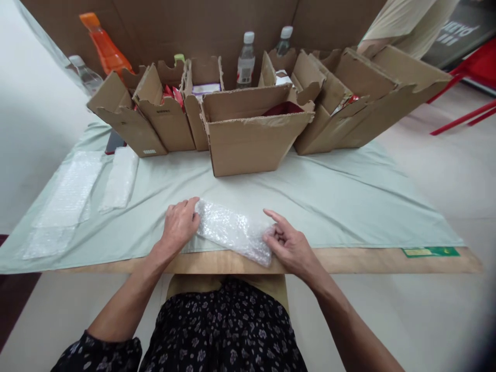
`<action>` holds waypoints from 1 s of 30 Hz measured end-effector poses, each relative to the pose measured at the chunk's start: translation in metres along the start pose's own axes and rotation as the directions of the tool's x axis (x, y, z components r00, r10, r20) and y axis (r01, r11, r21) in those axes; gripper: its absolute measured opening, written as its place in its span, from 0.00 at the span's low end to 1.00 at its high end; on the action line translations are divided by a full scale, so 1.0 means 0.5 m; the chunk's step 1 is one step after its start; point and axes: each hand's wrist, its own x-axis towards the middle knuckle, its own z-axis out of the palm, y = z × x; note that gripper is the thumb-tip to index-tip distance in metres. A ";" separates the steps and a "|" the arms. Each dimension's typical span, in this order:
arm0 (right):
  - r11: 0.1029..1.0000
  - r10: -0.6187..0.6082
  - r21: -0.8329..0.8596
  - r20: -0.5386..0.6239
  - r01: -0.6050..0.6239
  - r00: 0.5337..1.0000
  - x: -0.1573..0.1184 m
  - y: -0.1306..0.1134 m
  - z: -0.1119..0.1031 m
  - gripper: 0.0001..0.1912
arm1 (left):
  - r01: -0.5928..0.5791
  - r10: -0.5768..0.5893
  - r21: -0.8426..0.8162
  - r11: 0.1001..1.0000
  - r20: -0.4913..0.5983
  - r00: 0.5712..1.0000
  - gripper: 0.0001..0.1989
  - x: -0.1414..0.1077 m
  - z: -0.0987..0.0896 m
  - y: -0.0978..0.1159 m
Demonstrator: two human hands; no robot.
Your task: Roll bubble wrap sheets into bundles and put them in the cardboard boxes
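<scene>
A clear bubble wrap bag (pixel 232 227) lies slantwise near the table's front edge, its lower right corner over the bare wood. My left hand (pixel 181 221) has its fingers closed on the bag's left end. At the right end, my right hand (pixel 289 243) pinches the edge between thumb and curled fingers, with the index finger stretched out. Whether anything is inside the bag I cannot make out. Just beyond it stands an open cardboard box (pixel 248 147) with something dark red inside.
More bubble wrap bags (pixel 70 191) lie at the left, beside a narrower folded one (pixel 120 178). Several cardboard boxes (pixel 170 124) line the back, with bottles (pixel 245 62) behind them. A person's clothing (pixel 406 26) shows at the back right, near a red stool (pixel 465 113).
</scene>
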 end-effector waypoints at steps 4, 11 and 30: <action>0.997 0.012 -0.070 0.035 -0.010 0.999 -0.072 -0.012 0.035 0.29 | -0.100 0.098 0.023 0.995 0.053 0.994 0.23 0.034 -0.016 0.003; 0.994 -0.054 0.093 -0.090 0.062 0.994 -0.131 -0.025 0.112 0.18 | -0.359 0.355 0.036 0.933 0.080 0.931 0.19 0.151 -0.006 0.061; 0.757 0.215 0.569 0.250 -0.322 0.944 -0.092 -0.071 0.110 0.21 | -0.320 0.396 -0.666 0.674 -0.040 0.917 0.17 -0.117 -0.013 0.044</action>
